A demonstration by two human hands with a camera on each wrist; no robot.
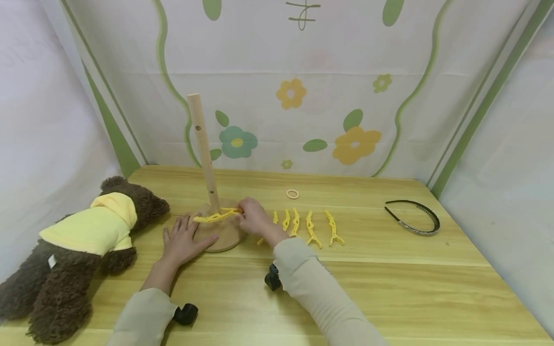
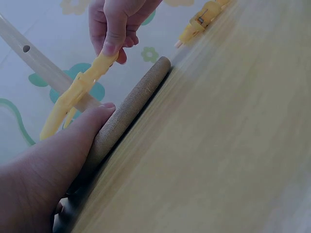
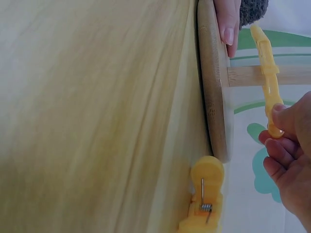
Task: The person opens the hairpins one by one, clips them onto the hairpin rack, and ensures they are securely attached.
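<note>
Progress, as I see it: on the wooden table [image 1: 389, 298] a wooden stand [image 1: 202, 144] is upright, with no clip fastened on its post. Left hand [image 1: 183, 242]: fingers extended and splayed, curled round nothing, laid on the side of the stand's round base [image 1: 222, 243], apparently steadying it. Right hand [image 1: 255, 218]: thumb and fingers pinch one end of a yellow clip [image 1: 212, 218], low at the post, jaws parted. Estimate: an early stage, this clip presented but not let go. Remaining: five yellow clips [image 1: 310, 228] in a row to the right, presumably unused.

View comparison: only the head view takes in the whole bear [image 1: 93, 235], the headband [image 1: 420, 231] and the small ring [image 1: 292, 190]. The left wrist view adds the thumb [image 2: 99, 114] over the base's edge and the clip's second prong. The right wrist view resolves a metal spring [image 3: 206, 207] in a table clip. Clip-to-post contact: cannot tell.
</note>
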